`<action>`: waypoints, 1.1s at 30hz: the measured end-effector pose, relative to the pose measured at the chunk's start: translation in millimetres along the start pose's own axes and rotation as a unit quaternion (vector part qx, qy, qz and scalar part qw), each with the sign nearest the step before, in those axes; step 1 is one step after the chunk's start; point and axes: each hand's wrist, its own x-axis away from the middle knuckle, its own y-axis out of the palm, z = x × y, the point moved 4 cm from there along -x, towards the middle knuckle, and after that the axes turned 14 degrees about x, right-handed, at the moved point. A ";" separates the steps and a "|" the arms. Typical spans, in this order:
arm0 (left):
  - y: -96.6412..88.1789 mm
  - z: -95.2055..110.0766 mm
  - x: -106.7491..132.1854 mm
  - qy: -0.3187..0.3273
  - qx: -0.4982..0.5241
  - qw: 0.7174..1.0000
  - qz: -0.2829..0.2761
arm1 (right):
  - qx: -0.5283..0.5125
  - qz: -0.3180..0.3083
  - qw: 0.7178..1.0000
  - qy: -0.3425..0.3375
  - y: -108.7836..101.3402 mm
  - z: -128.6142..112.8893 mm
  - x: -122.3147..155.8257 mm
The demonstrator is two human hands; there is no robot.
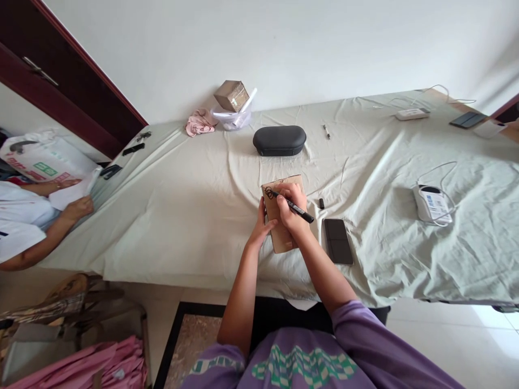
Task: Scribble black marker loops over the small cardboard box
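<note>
A piece of brown cardboard (280, 239) lies in front of me on the cloth-covered table. My left hand (260, 228) grips its left edge, thumb on top and fingers along the side. In my right hand (291, 209) is a black marker (305, 214), held like a pen, with its tip at the upper left of the cardboard. Black looped lines (268, 192) show there by the tip. To the right of the cardboard are a small black marker cap (321, 203) and a dark smartphone (338, 242).
Behind the cardboard sits a black zip case (279, 139), with a pen (326, 131) to its right. A plastic tub (233, 121) with a cardboard box (232, 96) stands by the wall. A corded white device (433, 205) lies right. Another person's hand (79, 207) holds paper at left.
</note>
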 end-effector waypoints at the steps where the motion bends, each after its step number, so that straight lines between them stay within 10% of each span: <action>1: 0.9 -3.9 3.9 -0.003 0.008 1.000 0.003 | -0.005 0.009 1.000 -0.005 -0.6 1.1 1.0; 25: 0.1 -9.1 3.8 0.026 0.022 0.999 0.022 | -0.026 -0.065 0.997 0.013 10.8 4.7 -1.5; 29: 0.4 -12.6 10.8 0.033 0.027 0.998 0.036 | -0.134 -0.050 0.988 0.050 -21.7 16.7 13.4; 33: 0.8 -18.6 19.8 0.059 0.037 0.997 0.036 | -0.061 0.124 0.979 0.153 -90.5 65.0 48.6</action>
